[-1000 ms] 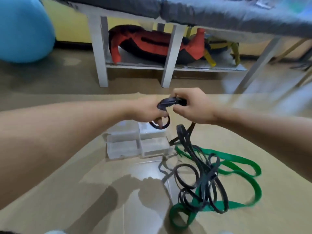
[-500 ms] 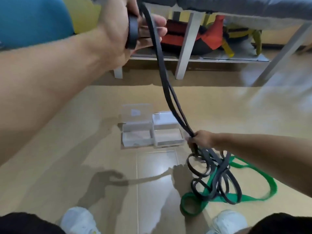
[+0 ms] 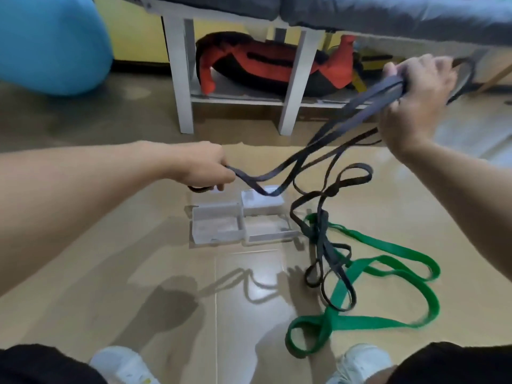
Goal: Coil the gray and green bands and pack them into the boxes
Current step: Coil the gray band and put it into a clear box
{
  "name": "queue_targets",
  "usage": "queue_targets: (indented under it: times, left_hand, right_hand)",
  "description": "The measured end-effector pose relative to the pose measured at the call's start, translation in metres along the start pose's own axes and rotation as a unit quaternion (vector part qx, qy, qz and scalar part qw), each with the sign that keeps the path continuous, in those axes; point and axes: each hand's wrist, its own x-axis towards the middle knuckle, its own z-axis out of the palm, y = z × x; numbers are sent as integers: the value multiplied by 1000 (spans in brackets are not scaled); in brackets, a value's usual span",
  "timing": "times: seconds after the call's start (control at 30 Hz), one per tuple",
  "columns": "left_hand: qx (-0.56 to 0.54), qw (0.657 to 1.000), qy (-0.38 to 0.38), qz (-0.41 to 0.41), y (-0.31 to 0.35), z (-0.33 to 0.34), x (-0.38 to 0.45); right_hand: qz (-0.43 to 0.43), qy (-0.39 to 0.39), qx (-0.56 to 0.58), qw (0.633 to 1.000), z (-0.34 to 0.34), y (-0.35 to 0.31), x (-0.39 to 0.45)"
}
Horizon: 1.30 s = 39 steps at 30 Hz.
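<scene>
Seen from a head camera, looking down at a tan floor. Left hand [image 3: 205, 169] pinching one end of the gray band [image 3: 318, 151], low and above the boxes. Right hand [image 3: 418, 95] raised high to the right, fingers curled round several gray strands, a loop poking out beyond the knuckles. Between the two grips, slack strands sagging and crossing; below the right grip, the rest trailing down into a tangle on the floor.

To coil well, probably best to draw the strands taut from the left grip, shake out the twists, then wind even turns small enough for a box.

Two clear boxes [image 3: 219, 227], lids open, on the floor just under the left grip. Green band [image 3: 388, 273] loose on the floor under the gray tangle, likely to snag and lift with it. Beyond both grips: white desk legs [image 3: 182, 79], a red and black bag [image 3: 266, 65], a blue ball [image 3: 50, 42]. White shoes [image 3: 122, 364] at the bottom edge.
</scene>
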Motion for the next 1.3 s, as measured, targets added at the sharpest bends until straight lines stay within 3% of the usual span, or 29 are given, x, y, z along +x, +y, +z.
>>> queue_targets:
  times: [0.2, 0.3, 0.37, 0.43, 0.47, 0.5, 0.63, 0.7, 0.77, 0.83, 0.9, 0.93, 1.0, 1.07, 1.17, 1.23, 1.3]
  left_hand:
    - [43, 996, -39, 66, 8, 30, -17]
    - [-7, 996, -75, 49, 1, 51, -13]
    - [7, 997, -67, 29, -4, 61, -9]
    - [21, 997, -68, 21, -8, 72, -6]
    - [14, 997, -73, 22, -11, 78, -4]
    - [0, 997, -75, 24, -13, 83, -2]
    - [-59, 996, -44, 53, -15, 86, 0]
    - [-110, 990, 25, 81, -10, 80, -2]
    - [-236, 949, 186, 92, -6, 70, 0]
    - [-350, 861, 367, 35, -13, 50, 9]
    - [-452, 752, 474, -68, -38, 25, 24]
    - [-504, 704, 485, -123, -57, 15, 29]
    - [-552, 667, 453, -212, -99, 10, 36]
    - [-545, 689, 386, -280, -141, 20, 31]
    - [-501, 748, 277, -335, -179, 41, 20]
    - [-416, 832, 170, -327, -173, 54, 15]
    - [-240, 934, 39, -260, -143, 69, 10]
  right_hand:
    - [-60, -19, -72, 995, -6, 41, -10]
    - [-88, -168, -161, 969, -2, 49, -33]
    - [-30, -364, -194, 911, 7, 58, -53]
    - [111, -576, -176, 791, 14, 62, -77]
    - [149, -641, -166, 734, 18, 65, -88]
    - [151, -677, -167, 700, 20, 67, -97]
    - [42, -705, -201, 679, 24, 64, -114]
    - [42, -718, -126, 683, 25, 53, -122]
    - [148, -719, 67, 676, 21, 38, -133]
    - [207, -732, 190, 621, 17, 24, -142]
    - [158, -785, 147, 580, 17, 19, -151]
    - [127, -805, 93, 571, 20, 22, -159]
    - [93, -826, -26, 555, 23, 39, -169]
    - [44, -815, -140, 561, 23, 62, -172]
    - [32, -739, -221, 635, 19, 91, -160]
    - [38, -692, -260, 673, 12, 99, -144]
    - [-33, -621, -351, 700, 4, 108, -123]
